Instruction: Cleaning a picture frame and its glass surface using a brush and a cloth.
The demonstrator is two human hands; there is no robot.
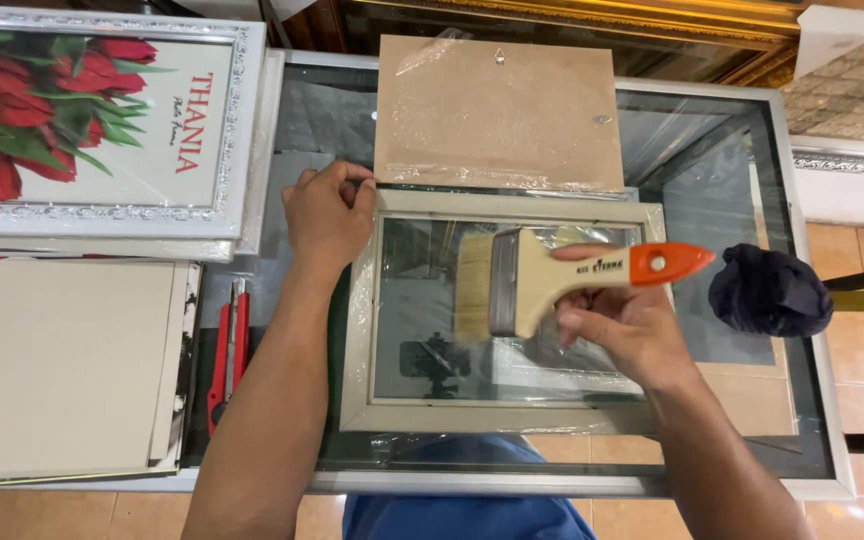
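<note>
On the glass table (pixel 802 300), going left to right: the left hand (pixel 327 215) pinches the far-left corner of the grey frame (pixel 362 330), fingers curled together; the right hand (pixel 622 320) grips the brush (pixel 512 285) over its pane. A loose pinch could let the plastic-wrapped frame slide; hard strokes might scratch the pane.

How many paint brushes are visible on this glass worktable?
1. The wide flat paint brush with pale bristles and orange-tipped handle is in the right hand, over the grey picture frame. Others may be hidden.
</note>
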